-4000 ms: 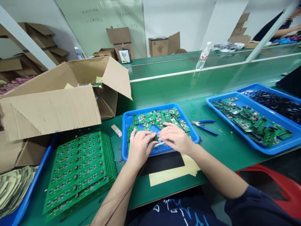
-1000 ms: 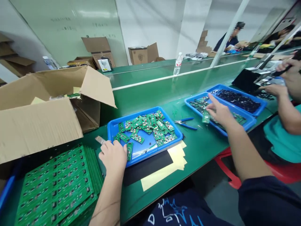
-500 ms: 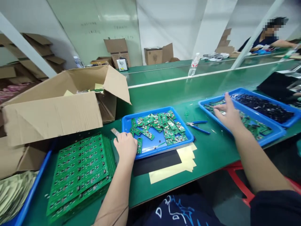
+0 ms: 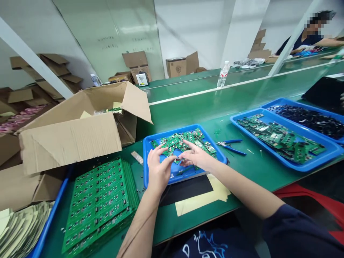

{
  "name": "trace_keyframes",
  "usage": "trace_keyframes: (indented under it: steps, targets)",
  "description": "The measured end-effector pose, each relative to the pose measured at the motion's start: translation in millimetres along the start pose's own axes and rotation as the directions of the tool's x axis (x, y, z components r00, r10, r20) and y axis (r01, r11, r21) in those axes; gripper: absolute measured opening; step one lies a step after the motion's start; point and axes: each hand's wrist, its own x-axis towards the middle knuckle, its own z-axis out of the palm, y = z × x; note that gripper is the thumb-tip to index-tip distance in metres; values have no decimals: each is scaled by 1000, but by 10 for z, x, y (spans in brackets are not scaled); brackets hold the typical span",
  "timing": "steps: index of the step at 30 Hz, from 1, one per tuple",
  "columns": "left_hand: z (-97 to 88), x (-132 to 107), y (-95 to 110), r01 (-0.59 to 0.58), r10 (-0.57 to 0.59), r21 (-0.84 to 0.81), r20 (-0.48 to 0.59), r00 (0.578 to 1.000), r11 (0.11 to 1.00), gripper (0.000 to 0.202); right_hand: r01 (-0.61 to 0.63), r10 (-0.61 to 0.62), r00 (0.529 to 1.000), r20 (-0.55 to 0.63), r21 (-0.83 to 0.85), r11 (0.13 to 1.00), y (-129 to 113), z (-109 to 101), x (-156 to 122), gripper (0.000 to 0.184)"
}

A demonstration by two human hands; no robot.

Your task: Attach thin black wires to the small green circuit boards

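Blue tray (image 4: 145,157), centre of bench — holds loose green PCBs (image 4: 185,139). L hand (image 4: 158,170) and R hand (image 4: 196,157) meet over its near half, fingertips pinched on one small PCB (image 4: 179,158). Panel stack (image 4: 99,200) lies near-left.

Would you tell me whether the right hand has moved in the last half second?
Yes: the right hand swung left, from the right tray, past the pliers, to the middle tray.

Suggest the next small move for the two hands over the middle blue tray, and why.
Probably lift the small circuit board clear of the pile: the left hand and right hand both pinch it just above the blue tray, where loose boards lie crowded beneath it.
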Motion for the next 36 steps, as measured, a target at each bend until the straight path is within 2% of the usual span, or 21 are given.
trace_keyframes:
  steps: [2, 3, 5, 8, 11, 14, 17, 19, 21, 23, 25, 27, 29, 31, 34, 36]
  targets:
    - [25, -22, 35, 27, -27, -4, -25, 999, 1000, 17, 16, -15, 1000, -15, 109, 994, 47, -9, -4, 96]
    - [33, -28, 46, 82, -82, -8, -41, 996, 997, 16, 50, -44, 998, -40, 137, 989, 61, -11, -10, 98]
    - [47, -34, 68, 236, -238, -54, -38, 970, 970, 27, 126, -110, 988, -111, 144, 982, 70, -3, -26, 101]
    - [79, -46, 128, 401, -387, -153, 112, 915, 903, 46, 188, -168, 971, -171, 108, 976, 78, 33, -48, 102]
    - [132, -75, 225, 422, -376, -183, 242, 895, 888, 42, 237, -221, 959, -176, 76, 968, 124, 85, -63, 103]
    - [169, -98, 295, 399, -347, -184, 261, 901, 898, 32, 287, -283, 951, -124, 20, 958, 183, 125, -81, 100]
    - [145, -79, 281, 439, -394, -214, 221, 892, 873, 29, 351, -358, 928, -103, -80, 933, 172, 112, -108, 88]
    - [97, -40, 237, 498, -461, -247, 197, 866, 831, 27, 393, -416, 895, -158, -160, 906, 123, 64, -125, 70]
    - [46, 5, 195, 560, -525, -275, 193, 829, 782, 25, 393, -422, 888, -181, -177, 902, 70, 2, -138, 48]
    - [13, 39, 175, 596, -553, -310, 222, 803, 741, 23, 354, -364, 926, -101, -103, 929, 40, -43, -148, 36]
    - [12, 51, 184, 609, -537, -372, 287, 793, 701, 21, 298, -297, 954, 25, -18, 955, 39, -56, -162, 36]
    - [33, 45, 208, 621, -508, -439, 358, 784, 649, 19, 257, -254, 960, 121, -4, 967, 52, -39, -186, 38]
    - [55, 31, 229, 637, -500, -478, 396, 771, 604, 18, 235, -219, 960, 173, -79, 969, 62, -15, -213, 39]
    - [60, 23, 240, 648, -506, -486, 406, 761, 586, 18, 251, -217, 963, 163, -234, 939, 62, -3, -235, 37]
    - [33, 33, 250, 639, -499, -484, 399, 769, 598, 16, 326, -339, 938, 69, -499, 803, 47, -19, -240, 35]
    - [11, 47, 259, 628, -490, -483, 394, 778, 610, 15, 340, -412, 911, 8, -580, 741, 39, -36, -232, 42]
